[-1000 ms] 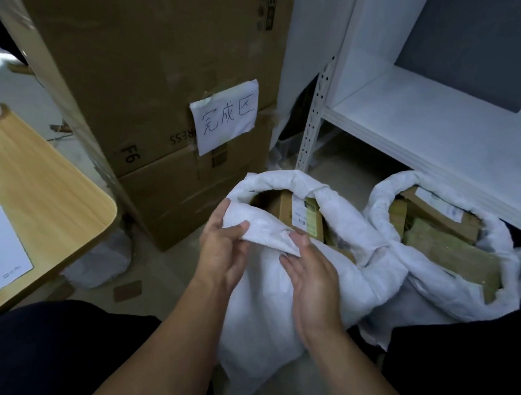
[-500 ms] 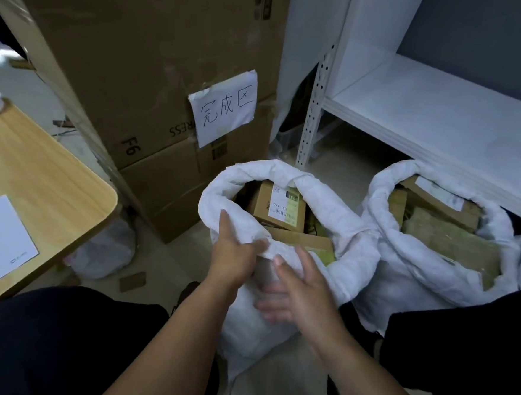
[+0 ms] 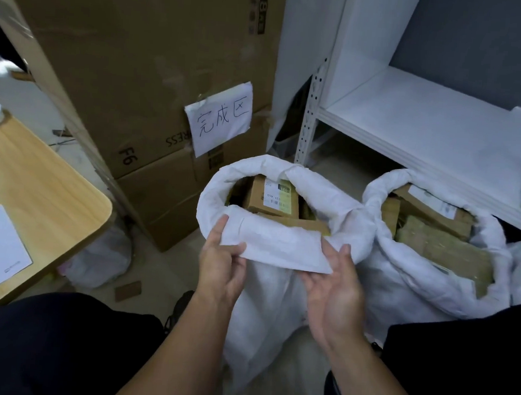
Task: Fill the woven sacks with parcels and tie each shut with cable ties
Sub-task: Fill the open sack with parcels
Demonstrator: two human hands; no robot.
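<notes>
On the floor, both hands are holding the crinkly white sack's folded rim: left hand pinching, right hand open underneath.

The sack is white woven cloth, matt and crinkled. The parcels are brown cardboard with paper labels. The tabletop is smooth pale wood; the shelf is matt white.

left hand – pinches sack rim | right hand – palm-up under rim | parcels inside
</notes>
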